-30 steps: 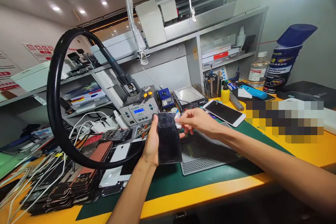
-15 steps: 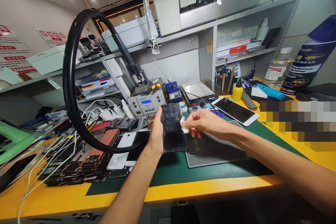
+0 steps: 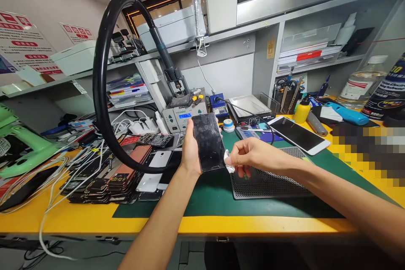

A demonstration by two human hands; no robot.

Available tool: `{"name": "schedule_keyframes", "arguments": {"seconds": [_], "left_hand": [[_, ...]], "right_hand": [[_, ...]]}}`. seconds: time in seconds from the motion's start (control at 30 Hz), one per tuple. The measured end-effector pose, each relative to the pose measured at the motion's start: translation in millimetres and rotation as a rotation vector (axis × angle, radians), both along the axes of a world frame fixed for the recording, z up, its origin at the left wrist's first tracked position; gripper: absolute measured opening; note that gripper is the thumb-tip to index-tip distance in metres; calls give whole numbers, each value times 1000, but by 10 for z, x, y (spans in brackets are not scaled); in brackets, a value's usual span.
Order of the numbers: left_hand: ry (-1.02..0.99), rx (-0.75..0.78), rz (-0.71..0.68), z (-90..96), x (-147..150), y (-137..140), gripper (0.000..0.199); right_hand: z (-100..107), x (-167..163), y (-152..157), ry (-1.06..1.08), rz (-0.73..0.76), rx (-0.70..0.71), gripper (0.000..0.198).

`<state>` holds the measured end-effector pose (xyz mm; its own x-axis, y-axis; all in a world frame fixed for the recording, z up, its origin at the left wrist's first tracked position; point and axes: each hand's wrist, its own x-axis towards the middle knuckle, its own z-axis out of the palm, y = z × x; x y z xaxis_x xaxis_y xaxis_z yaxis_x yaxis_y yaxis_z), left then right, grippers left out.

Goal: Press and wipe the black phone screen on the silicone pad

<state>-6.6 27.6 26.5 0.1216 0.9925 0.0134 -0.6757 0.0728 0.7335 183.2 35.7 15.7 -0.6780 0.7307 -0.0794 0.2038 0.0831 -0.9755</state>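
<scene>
A black smartphone (image 3: 209, 143) with a smudged, dark screen is held up in my left hand (image 3: 190, 152), thumb along its left edge and fingertips showing on the far side. My right hand (image 3: 248, 156) pinches a small white wipe (image 3: 229, 163), perhaps tissue or cloth, at the phone's lower right edge. Below both hands lies a grey perforated mat (image 3: 275, 185) on the green work mat (image 3: 209, 202). A dark flat piece on the perforated mat is partly hidden under my right hand.
Stacked phone parts (image 3: 107, 177) and white cables lie on the left. A thick black hose (image 3: 98, 76) arches above them. Behind the hands stands a hot-air station (image 3: 177, 118). A white phone (image 3: 299, 135), a yellow bottle (image 3: 302, 111) and a clear bottle (image 3: 360, 82) are at right.
My right hand with the white wipe has slid down along the phone's right edge toward its lower corner. The phone has tilted slightly, and the whole view has shifted.
</scene>
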Motion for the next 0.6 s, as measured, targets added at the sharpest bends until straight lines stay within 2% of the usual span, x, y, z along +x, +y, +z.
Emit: {"name": "schedule_keyframes", "arguments": {"seconds": [0.33,0.6], "left_hand": [[8,-66,110,-47,-19,42,66],[-8,-53,110,25,-26,8,67]], "right_hand": [[-89,-26,8,6,31,-51,31],[-71,-15,-29,-156,202,-43,22]]}}
